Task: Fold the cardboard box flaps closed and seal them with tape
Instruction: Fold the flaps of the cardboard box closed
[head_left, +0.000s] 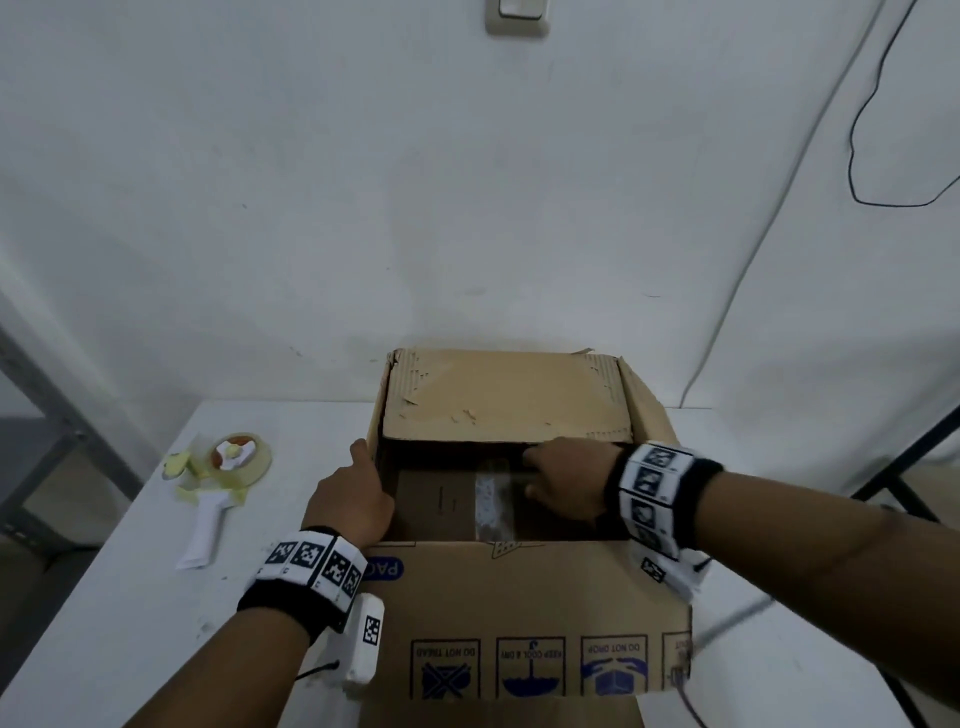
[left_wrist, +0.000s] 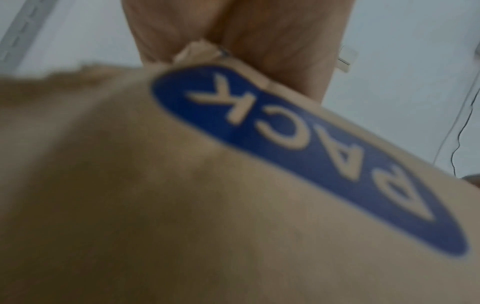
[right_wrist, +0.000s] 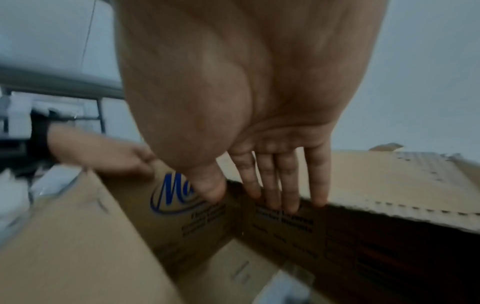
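Observation:
An open cardboard box (head_left: 524, 618) stands on the white table (head_left: 104, 597). Its near flap with blue printing hangs toward me, and the far flap (head_left: 509, 395) lies folded over the back of the opening. My left hand (head_left: 363, 473) grips the left side flap (right_wrist: 176, 216) at the box's left edge, thumb outside. My right hand (head_left: 550, 473) reaches into the opening; its straight fingers (right_wrist: 285, 195) touch the front edge of the far flap (right_wrist: 389, 181). A tape dispenser (head_left: 228, 467) with a white handle lies on the table, left of the box. An old tape strip (head_left: 491, 501) runs along the box floor.
A white wall rises right behind the box, with a black cable (head_left: 862, 156) hanging at the right and a switch (head_left: 517, 15) at the top. A grey metal shelf frame (head_left: 41, 415) stands left of the table, a black frame (head_left: 909, 457) to the right.

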